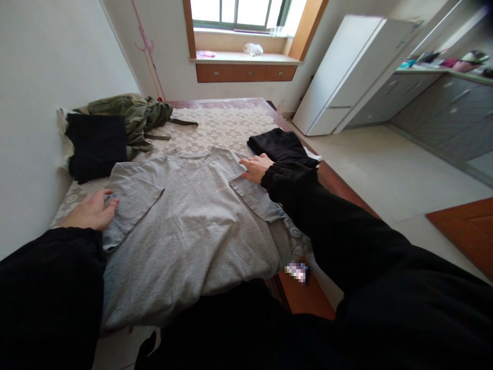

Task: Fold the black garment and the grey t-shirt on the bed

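Observation:
A grey short-sleeved T-shirt (188, 221) lies spread out front side up, its neckline toward the window and its hem hanging over the near table edge. Both sleeves are turned inward over the body. My left hand (90, 209) rests at the outer edge of the left sleeve, fingers slightly apart and touching the cloth. On the other side, my right hand (256, 167) lies on the shirt near the right shoulder, with its fingers spread. Neither hand visibly grips the fabric.
A lace-patterned cloth (231, 121) covers the table. Folded black clothing (96, 144) and an olive green garment or bag (131, 115) lie at the back left. Another folded black garment (281, 145) sits beyond my right hand. A white refrigerator (346, 72) stands behind, right.

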Tool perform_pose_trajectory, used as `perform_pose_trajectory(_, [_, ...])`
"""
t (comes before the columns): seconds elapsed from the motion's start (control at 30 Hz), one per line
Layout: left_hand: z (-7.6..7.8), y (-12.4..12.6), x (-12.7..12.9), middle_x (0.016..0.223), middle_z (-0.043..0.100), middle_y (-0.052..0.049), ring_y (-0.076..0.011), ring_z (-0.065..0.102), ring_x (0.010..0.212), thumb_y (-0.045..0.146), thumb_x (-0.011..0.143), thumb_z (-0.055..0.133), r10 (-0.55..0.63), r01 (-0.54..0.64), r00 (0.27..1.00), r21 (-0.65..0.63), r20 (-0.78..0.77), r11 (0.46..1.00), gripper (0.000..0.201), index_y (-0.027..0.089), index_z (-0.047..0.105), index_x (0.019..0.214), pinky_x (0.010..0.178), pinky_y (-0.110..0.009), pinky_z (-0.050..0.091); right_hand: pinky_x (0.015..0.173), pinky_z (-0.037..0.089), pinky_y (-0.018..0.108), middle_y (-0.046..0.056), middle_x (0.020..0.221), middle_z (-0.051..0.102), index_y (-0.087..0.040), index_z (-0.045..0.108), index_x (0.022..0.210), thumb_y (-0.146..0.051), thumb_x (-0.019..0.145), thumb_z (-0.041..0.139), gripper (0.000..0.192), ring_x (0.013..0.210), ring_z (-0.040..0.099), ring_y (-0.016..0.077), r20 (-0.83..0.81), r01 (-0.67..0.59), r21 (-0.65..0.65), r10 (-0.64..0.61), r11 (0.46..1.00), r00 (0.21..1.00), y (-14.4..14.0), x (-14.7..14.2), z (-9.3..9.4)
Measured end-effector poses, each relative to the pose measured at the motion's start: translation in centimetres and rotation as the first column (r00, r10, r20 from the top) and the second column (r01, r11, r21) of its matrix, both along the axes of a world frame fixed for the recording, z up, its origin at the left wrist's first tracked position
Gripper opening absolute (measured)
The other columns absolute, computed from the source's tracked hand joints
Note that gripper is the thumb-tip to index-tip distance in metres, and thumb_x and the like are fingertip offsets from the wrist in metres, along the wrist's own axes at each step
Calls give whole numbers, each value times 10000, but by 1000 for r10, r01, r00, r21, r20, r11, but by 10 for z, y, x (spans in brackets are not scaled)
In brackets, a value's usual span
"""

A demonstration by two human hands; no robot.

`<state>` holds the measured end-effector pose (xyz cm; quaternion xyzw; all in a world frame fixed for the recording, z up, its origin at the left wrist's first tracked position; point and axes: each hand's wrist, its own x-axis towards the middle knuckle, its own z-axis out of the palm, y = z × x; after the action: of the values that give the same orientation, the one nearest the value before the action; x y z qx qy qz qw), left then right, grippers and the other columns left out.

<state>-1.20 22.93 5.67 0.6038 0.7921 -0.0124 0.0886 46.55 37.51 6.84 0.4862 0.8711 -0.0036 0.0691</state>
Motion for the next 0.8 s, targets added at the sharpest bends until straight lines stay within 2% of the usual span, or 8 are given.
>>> perform_pose_trajectory(0.07, [-2, 8, -5, 1340, 651, -230, -312, 647, 1148, 445, 1059, 364, 78, -77, 993, -14, 86, 997, 612, 27, 506, 1482, 989, -421, 512, 1002, 439, 458, 154, 1344, 696, -199, 610, 1451, -439, 989, 641, 521, 1211, 646, 352, 46, 26, -30, -24, 999, 999, 11, -3, -10])
perform_pose_trajectory(0.13, [-4, 12, -10, 1309, 658, -201, -269, 643, 1087, 393, 1050, 408, 45, -54, 976, 35, 212, 998, 563, 6, 536, 1438, 894, -333, 516, 953, 475, 405, 133, 1352, 682, -213, 625, 1432, -426, 976, 652, 504, 1208, 649, 326, 31, 7, -31, -6, 999, 1000, 21, 0, -19])
perform_pose_trajectory(0.23, [-7, 12, -14, 1081, 706, -97, -203, 632, 913, 361, 1019, 473, 37, -61, 946, 66, 321, 996, 507, 25, 611, 1372, 750, -255, 471, 937, 496, 356, 106, 1270, 695, -195, 665, 1364, -364, 971, 625, 430, 1172, 653, 285, -46, -58, -31, 57, 998, 997, 31, 8, -29])
perform_pose_trajectory(0.33, [-8, 10, -12, 897, 675, -34, -194, 611, 806, 378, 998, 509, 134, -162, 959, 93, 251, 982, 483, 113, 667, 1369, 725, -276, 439, 993, 497, 384, 119, 1285, 678, -185, 669, 1354, -344, 961, 613, 427, 1190, 623, 300, -128, -52, -15, 50, 999, 991, 38, 15, -35])
perform_pose_trajectory(0.43, [-7, 7, -7, 935, 667, -41, -197, 580, 782, 408, 971, 527, 169, -192, 973, 151, 155, 970, 499, 137, 699, 1354, 775, -315, 467, 1047, 487, 467, 160, 1453, 600, -176, 610, 1448, -341, 957, 612, 518, 1283, 550, 366, -151, 52, -7, -52, 999, 987, 41, 17, -40])
perform_pose_trajectory(0.53, [-7, 7, -7, 1055, 673, -75, -197, 541, 749, 395, 974, 472, 147, -162, 986, 232, 80, 959, 516, 122, 717, 1336, 857, -368, 509, 1079, 461, 546, 168, 1555, 532, -171, 554, 1515, -341, 969, 582, 573, 1348, 486, 407, -153, 98, -24, -101, 995, 983, 42, 16, -44])
perform_pose_trajectory(0.63, [-11, 9, -12, 1169, 659, -108, -215, 556, 809, 374, 995, 401, 94, -96, 995, 285, 22, 954, 539, 91, 724, 1321, 960, -401, 517, 1118, 406, 601, 161, 1619, 476, -177, 553, 1520, -352, 989, 537, 560, 1408, 423, 419, -180, 100, -3, -99, 995, 979, 40, 15, -53])
perform_pose_trajectory(0.8, [-17, 18, -26, 1308, 640, -139, -251, 599, 985, 332, 1000, 393, 20, -19, 1000, 246, 0, 969, 532, 78, 698, 1355, 1069, -430, 489, 1193, 299, 589, 162, 1677, 412, -149, 540, 1535, -337, 1037, 437, 542, 1471, 351, 394, -227, 118, 86, -95, 989, 969, 32, 14, -72])
